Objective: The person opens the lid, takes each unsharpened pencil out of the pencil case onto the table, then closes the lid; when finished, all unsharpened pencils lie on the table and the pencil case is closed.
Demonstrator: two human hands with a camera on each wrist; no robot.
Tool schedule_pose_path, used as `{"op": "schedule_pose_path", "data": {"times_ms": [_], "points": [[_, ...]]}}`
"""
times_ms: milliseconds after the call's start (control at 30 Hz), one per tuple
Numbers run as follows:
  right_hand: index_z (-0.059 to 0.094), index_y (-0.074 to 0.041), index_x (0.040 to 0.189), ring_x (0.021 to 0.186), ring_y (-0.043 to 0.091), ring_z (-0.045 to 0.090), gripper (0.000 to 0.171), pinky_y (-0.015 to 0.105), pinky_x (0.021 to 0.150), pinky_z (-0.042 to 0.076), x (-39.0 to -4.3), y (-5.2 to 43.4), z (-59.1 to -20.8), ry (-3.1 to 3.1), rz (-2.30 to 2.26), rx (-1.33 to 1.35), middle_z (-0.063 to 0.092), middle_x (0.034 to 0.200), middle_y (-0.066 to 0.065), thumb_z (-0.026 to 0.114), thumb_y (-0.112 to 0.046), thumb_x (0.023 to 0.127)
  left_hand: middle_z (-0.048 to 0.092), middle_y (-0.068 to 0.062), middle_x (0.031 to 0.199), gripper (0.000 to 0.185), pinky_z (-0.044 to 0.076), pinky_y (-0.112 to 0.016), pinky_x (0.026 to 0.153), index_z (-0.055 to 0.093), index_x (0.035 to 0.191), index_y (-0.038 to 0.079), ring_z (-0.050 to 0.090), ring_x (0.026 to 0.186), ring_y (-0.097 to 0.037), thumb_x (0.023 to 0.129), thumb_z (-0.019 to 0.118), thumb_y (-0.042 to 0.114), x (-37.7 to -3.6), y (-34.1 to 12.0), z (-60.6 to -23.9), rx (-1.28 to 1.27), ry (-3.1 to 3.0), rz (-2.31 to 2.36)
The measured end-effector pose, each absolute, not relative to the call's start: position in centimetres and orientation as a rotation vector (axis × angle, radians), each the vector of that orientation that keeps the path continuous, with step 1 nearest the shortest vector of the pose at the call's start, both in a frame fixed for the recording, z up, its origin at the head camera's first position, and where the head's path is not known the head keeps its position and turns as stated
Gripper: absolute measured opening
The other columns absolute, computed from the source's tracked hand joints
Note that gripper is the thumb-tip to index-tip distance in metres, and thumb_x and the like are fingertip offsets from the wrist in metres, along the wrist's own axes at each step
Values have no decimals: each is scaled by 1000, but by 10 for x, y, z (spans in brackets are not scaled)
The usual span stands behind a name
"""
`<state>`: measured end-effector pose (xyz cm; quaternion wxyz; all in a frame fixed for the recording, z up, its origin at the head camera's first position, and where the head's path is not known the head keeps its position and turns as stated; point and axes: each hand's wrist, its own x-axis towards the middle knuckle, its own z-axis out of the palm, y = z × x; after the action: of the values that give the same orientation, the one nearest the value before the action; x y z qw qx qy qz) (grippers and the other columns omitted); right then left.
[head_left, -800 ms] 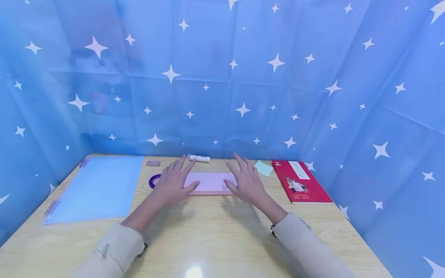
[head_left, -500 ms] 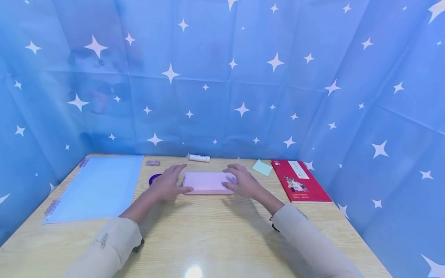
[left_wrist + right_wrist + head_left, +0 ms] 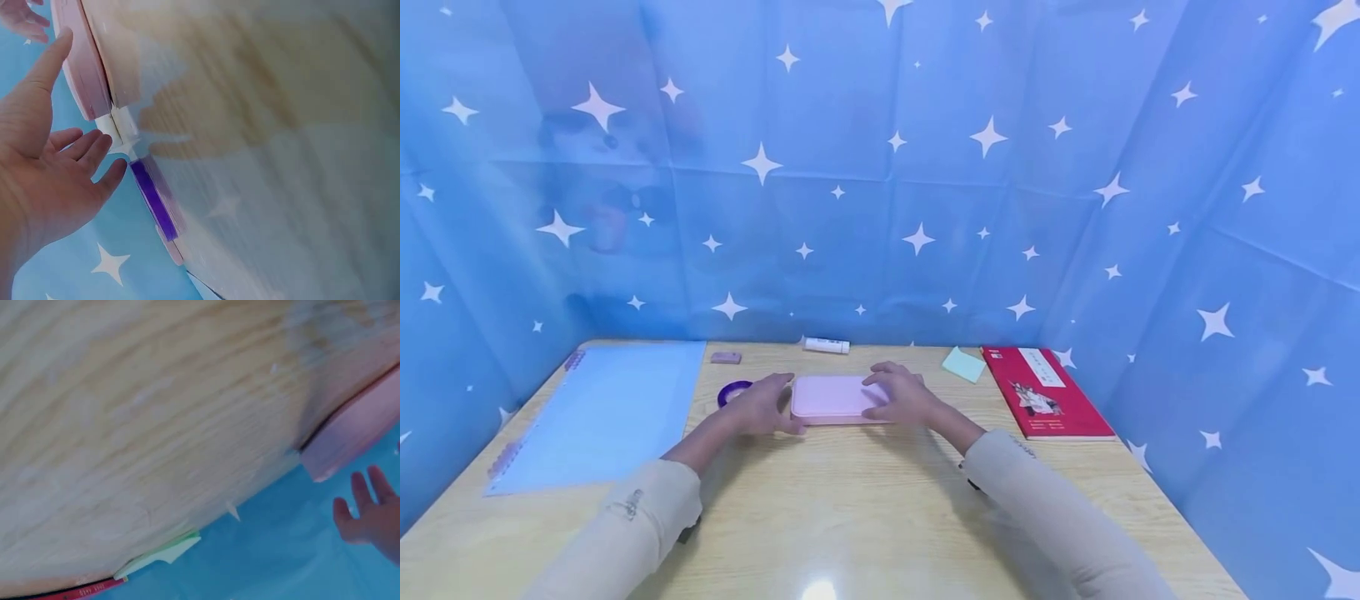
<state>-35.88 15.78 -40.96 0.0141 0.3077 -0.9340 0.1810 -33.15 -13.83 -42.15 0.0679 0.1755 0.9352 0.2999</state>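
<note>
A pink rectangular case (image 3: pixel 835 395), like a pencil case, lies flat on the wooden table in the head view. At its left end is my left hand (image 3: pixel 764 406), thumb and fingers spread around the corner. The left wrist view shows that hand (image 3: pixel 59 169) with fingers loosely bent and apart, the thumb tip beside the case (image 3: pixel 87 69). My right hand (image 3: pixel 906 397) hovers over the case's right part and hides that end. In the right wrist view its fingers (image 3: pixel 378 484) are extended, with a gap to the case (image 3: pixel 356 425).
A purple tape roll (image 3: pixel 730 392) sits just left of my left hand. Behind are a small eraser (image 3: pixel 726 357) and a white tube (image 3: pixel 827 345). Green sticky notes (image 3: pixel 964 365) and a red book (image 3: pixel 1047 392) lie right; a blue ring-bound sheet (image 3: pixel 602 412) lies left. A starry curtain backs the table.
Both hands have come down toward the case from above it. My left hand has shifted left to the case's end, and the right hand has moved slightly left over it.
</note>
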Motion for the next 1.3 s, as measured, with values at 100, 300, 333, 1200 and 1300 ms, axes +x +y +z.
{"op": "schedule_pose_path", "data": {"times_ms": [100,300,333,1200,1300], "points": [[66,-16,127,137,35,41,54,57,99,37,-359,155,-414,-2928,530,959,48,147,13,81,-41,81,33,-27,155,109,26,-56,116,26,153,-5,29,143,-45,74,87,39,-333,-136,-424,512,2819,910],[64,-20,129,140,32,37,57,54,108,31,-359,159,-423,-2962,477,940,45,150,9,81,-41,79,38,-24,153,103,29,-55,115,32,152,-3,33,142,-43,74,88,36,-337,-130,-426,536,2815,903],[63,-21,130,141,32,37,57,54,109,30,-360,161,-424,-2964,470,944,44,151,9,81,-42,80,38,-24,153,102,29,-54,115,33,151,-3,33,141,-43,74,88,36,-338,-129,-427,543,2818,898],[59,-17,137,143,30,35,62,50,117,26,-371,161,-432,-2909,468,1073,40,156,8,75,-44,83,49,-21,145,98,25,-61,114,41,148,-1,43,135,-43,74,85,46,-351,-130,-424,548,2899,679],[59,-16,135,142,32,37,60,52,115,28,-373,161,-433,-2865,455,1100,42,154,12,75,-43,83,51,-21,144,98,25,-61,113,41,147,-1,44,133,-43,73,85,47,-352,-130,-422,545,2914,651]]}}
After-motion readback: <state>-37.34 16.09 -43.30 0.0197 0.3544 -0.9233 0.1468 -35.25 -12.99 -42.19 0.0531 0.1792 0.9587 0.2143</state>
